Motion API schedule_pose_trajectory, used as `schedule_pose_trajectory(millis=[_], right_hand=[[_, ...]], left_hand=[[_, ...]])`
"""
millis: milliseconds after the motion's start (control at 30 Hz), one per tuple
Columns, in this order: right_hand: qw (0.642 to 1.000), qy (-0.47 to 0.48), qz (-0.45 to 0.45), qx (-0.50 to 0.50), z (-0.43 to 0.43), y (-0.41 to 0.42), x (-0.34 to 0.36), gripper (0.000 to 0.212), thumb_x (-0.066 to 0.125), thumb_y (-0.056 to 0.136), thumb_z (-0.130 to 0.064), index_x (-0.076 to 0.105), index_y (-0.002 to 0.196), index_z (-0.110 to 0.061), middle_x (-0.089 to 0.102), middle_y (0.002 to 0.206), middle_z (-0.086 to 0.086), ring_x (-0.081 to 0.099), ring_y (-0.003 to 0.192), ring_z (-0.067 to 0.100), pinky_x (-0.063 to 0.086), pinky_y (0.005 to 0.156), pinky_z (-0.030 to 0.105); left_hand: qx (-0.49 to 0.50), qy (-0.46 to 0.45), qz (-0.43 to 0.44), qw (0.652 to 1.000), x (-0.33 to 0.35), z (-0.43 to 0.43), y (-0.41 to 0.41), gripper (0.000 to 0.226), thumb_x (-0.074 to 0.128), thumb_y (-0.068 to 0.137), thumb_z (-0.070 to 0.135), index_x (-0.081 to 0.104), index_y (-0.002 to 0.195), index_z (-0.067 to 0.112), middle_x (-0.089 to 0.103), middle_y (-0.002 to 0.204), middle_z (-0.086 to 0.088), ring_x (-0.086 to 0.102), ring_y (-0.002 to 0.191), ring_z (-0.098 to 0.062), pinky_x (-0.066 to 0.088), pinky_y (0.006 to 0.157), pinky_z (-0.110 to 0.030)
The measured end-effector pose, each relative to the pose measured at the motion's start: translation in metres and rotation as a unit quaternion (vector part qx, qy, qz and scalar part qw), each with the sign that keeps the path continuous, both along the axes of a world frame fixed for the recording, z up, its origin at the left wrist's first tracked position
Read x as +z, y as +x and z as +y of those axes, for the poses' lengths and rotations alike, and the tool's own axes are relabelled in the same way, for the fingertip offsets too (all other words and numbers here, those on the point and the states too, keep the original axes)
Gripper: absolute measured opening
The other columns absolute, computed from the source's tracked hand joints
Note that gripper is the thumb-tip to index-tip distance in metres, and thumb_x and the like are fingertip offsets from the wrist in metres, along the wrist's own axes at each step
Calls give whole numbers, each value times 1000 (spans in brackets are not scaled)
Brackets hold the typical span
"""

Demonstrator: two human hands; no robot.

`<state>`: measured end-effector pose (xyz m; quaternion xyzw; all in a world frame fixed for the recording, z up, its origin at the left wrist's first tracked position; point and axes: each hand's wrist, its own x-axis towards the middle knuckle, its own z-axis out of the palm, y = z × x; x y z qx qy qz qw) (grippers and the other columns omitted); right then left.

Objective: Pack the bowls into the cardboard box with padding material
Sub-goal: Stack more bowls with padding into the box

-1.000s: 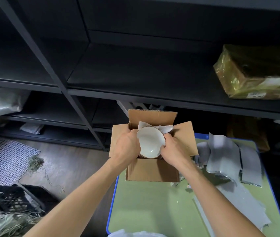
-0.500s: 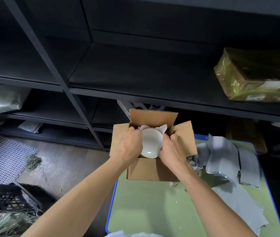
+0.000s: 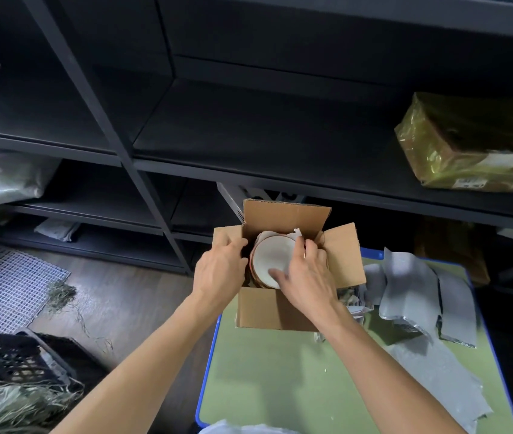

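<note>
At frame centre the white bowl (image 3: 272, 255) lay inside the open cardboard box (image 3: 267, 311) on the green bench (image 3: 280, 371). My right grip (image 3: 305, 277) held its rim, thumb inside; my left grip (image 3: 220, 270) curled over the box's left wall.

A stockroom packing corner: dark metal shelving (image 3: 264, 130) fills the back wall, carrying a parcel (image 3: 474, 145) sealed in yellowish film with a printed label (image 3: 471, 183), and pale bagged goods (image 3: 1, 180) on the lower left bays. In front stands a green, blue-edged table (image 3: 264, 380) used as a packing bench, with an open cardboard box (image 3: 267, 311) and loose grey padding sheets (image 3: 408, 286) strewn beside it. On the wooden floor (image 3: 130, 296) at left lie a white grid mat (image 3: 4, 283), a black plastic crate (image 3: 20, 358) and heaps of straw-like filler (image 3: 14, 408).
</note>
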<state>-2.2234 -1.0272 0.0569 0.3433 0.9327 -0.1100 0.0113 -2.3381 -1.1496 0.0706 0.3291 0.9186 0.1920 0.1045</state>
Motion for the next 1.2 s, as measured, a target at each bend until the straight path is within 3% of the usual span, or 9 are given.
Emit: schedule_pose_trajectory(millis=[133, 233, 433, 633, 767, 900, 1100, 1200], right_hand=[[1000, 14, -24, 11, -12, -13, -3, 106, 58, 84, -68, 13, 154, -2, 34, 144, 17, 45, 114, 32, 49, 86, 38], [998, 17, -51, 8, -15, -19, -1, 108, 55, 85, -71, 11, 154, -1, 26, 152, 22, 42, 123, 35, 47, 92, 40], [996, 28, -81, -2, -17, -24, -1, 105, 52, 87, -69, 14, 155, 2, 26, 156, 24, 39, 129, 36, 42, 99, 39], [997, 23, -75, -4, -13, -28, 0, 101, 57, 83, -69, 27, 152, -1, 37, 144, 13, 38, 121, 29, 44, 91, 35], [998, 15, -67, -10, -11, -28, 1, 104, 62, 82, -63, 18, 154, -3, 39, 145, 15, 41, 121, 31, 45, 92, 36], [995, 15, -100, -1, -17, -35, 0, 104, 65, 84, -56, 3, 157, -15, 34, 150, 25, 42, 126, 37, 44, 99, 40], [993, 3, -118, -8, -13, -35, -2, 96, 58, 86, -64, 11, 158, -20, 24, 158, 24, 39, 132, 39, 39, 106, 41], [993, 6, -120, -5, -15, -34, -3, 96, 56, 86, -67, 11, 158, -21, 25, 157, 23, 40, 130, 38, 38, 105, 41]], left_hand=[[-22, 43, -36, 998, -10, -8, 4, 36, 50, 100, 20, 56, 136, 19, 47, 112, 1, 59, 80, -21, 52, 71, -35], [-16, 51, -38, 998, -12, -9, 5, 36, 49, 101, 19, 57, 135, 19, 50, 116, -1, 59, 86, -21, 48, 74, -32], [-12, 67, -42, 997, -18, -9, 6, 35, 49, 102, 19, 58, 136, 18, 50, 113, 2, 54, 80, -14, 47, 73, -27], [-11, 73, -39, 997, -21, -9, 4, 35, 49, 103, 22, 57, 137, 20, 46, 107, 6, 57, 79, -14, 54, 76, -30], [-11, 79, -39, 996, -25, -9, 5, 35, 49, 103, 22, 57, 137, 20, 41, 102, 10, 54, 77, -13, 52, 74, -27], [-13, 81, -42, 996, -27, -10, 4, 34, 50, 103, 22, 58, 136, 19, 42, 101, 10, 55, 78, -14, 54, 75, -31], [-34, 57, -22, 998, -25, -13, 7, 35, 45, 105, 26, 54, 138, 22, 47, 107, 9, 49, 81, -10, 48, 70, -23], [-46, 43, -14, 998, -25, -20, 13, 31, 44, 105, 27, 56, 133, 21, 48, 114, 2, 53, 82, -16, 52, 72, -32]])
